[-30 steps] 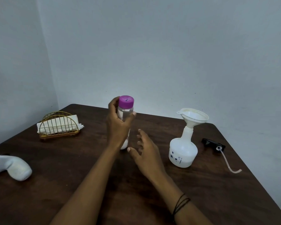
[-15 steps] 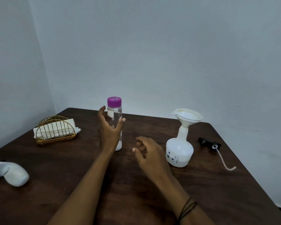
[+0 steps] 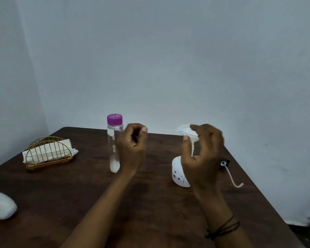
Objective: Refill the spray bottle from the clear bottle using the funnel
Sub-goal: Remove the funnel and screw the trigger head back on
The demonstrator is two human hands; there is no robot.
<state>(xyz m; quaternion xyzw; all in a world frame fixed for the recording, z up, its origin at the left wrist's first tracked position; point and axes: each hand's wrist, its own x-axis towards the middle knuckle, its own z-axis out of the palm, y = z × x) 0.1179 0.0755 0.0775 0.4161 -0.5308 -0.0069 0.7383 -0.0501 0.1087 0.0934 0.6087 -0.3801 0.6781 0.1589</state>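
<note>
So the key bit here is the funnel (image 3: 187,131) and which hand has it. The right hand (image 3: 202,154) is up at the funnel, thumb and fingers pinched around its bowl and stem, and the funnel's stem points straight down toward the neck of the spray bottle (image 3: 179,173), which stands upright on the table (image 3: 150,203) right under and partly behind that hand. I can't tell whether the stem is seated in the neck or already lifted clear, the hand covers that.

The left hand (image 3: 132,145) is loosely curled and holding nothing, sitting just beside the clear bottle (image 3: 114,144) on its right, not touching as far as I can see. That bottle stands upright, purple cap on, only a little white stuff at the bottom.

My guess: pouring looks finished and the funnel is coming off. The right hand is clearly the one for that, straight up along the stem. The sprayer head (image 3: 224,162) with its tube lies on the table just past the right hand, so the same side is nearer for putting it back on.
</note>
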